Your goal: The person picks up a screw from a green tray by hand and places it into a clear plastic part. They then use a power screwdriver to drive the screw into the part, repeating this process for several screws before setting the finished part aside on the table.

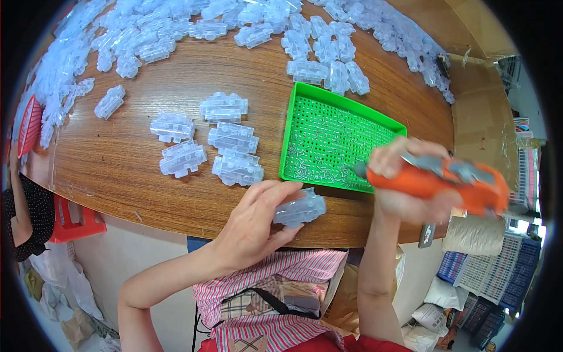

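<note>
My left hand (pixel 249 220) is closed around a clear plastic housing (pixel 305 209), gripping it between thumb and fingers at the table's near edge. In my right hand (pixel 404 205) is an orange electric screwdriver (pixel 463 189), slightly blurred, its dark tip pointing left over the green tray's right part. That shallow perforated tray (pixel 288 132) holds many small silver screws (pixel 311 171), mostly gathered at its near left. Left of the tray, several similar clear housings (pixel 234 138) lie in two loose columns. One more housing (pixel 110 102) lies apart, farther left.
Large heaps of clear housings (pixel 158 29) cover the table's far side and left end. Cardboard (pixel 481 117) walls the right side. A red basket (pixel 29 126), a red stool (pixel 76 220) and another person's arm (pixel 22 211) are at left. Crates (pixel 492 264) stand at lower right.
</note>
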A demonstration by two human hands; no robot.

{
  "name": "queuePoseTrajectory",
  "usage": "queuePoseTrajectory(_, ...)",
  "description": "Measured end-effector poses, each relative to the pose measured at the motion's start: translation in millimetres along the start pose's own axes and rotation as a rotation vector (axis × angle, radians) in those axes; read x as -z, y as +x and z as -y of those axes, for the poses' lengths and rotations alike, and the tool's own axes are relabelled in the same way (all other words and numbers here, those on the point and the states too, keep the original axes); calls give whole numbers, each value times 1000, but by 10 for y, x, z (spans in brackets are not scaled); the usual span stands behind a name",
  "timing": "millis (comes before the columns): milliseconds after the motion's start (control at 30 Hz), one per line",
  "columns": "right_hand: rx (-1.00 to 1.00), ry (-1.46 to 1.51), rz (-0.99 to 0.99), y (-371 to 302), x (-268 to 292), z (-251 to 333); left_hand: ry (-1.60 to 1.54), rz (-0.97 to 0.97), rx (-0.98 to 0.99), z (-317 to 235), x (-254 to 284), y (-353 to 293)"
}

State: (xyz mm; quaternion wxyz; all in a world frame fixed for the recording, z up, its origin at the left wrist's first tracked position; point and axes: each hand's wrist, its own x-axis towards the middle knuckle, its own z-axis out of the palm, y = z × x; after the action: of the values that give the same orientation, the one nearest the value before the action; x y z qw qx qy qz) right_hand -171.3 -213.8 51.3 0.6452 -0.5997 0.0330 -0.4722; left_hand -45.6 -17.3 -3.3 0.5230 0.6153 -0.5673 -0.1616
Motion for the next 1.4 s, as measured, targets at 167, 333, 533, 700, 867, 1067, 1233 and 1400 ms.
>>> queuePoseTrajectory(167,161,-59,207,35,-379,525,110,44,-65,35,31,304)
queuePoseTrajectory(333,170,-83,303,-20,-520,444,43,157,5,55,15,373)
queuePoseTrajectory(533,122,-3,333,-42,-491,245,-14,146,-13,94,-10,388)
queuePoseTrajectory(700,66,-49,356,-47,-491,197,-30,110,-52,131,-17,402)
queuePoseTrajectory(867,65,-81,449,-24,-493,168,-42,105,-86,142,-3,398)
queuePoseTrajectory(1067,82,-115,376,-104,-613,159,-10,120,-93,178,-30,343)
queuePoseTrajectory(1233,94,103,149,120,-563,460,144,-23,-74,-12,229,384)
queuePoseTrajectory(1400,132,-38,62,164,-397,371,341,-53,115,223,843,516)
